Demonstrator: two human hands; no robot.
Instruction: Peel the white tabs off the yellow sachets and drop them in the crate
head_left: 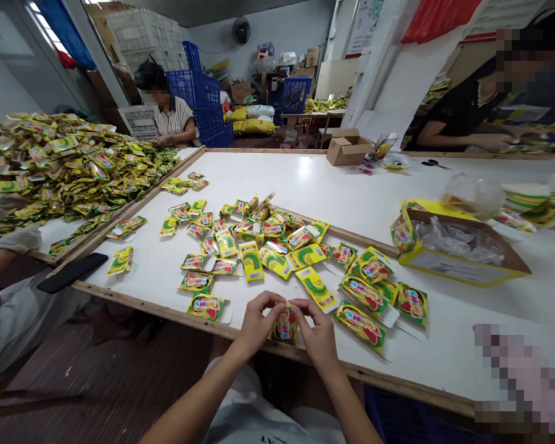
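Fingertips of both hands are pinched shut on the top of a small yellow sachet [284, 327]. The left hand [258, 324] grips its left side and the right hand [318, 336] its right, holding it upright over the near wooden edge of a white table [305, 179]. Beyond the hands, loose packets [268, 246] of the same kind lie scattered on the tabletop — many overlapping — with an open yellow carton [462, 262] to the right. Farther left are a black phone [71, 272] and a large heap of packets [65, 160] on a neighbouring table.
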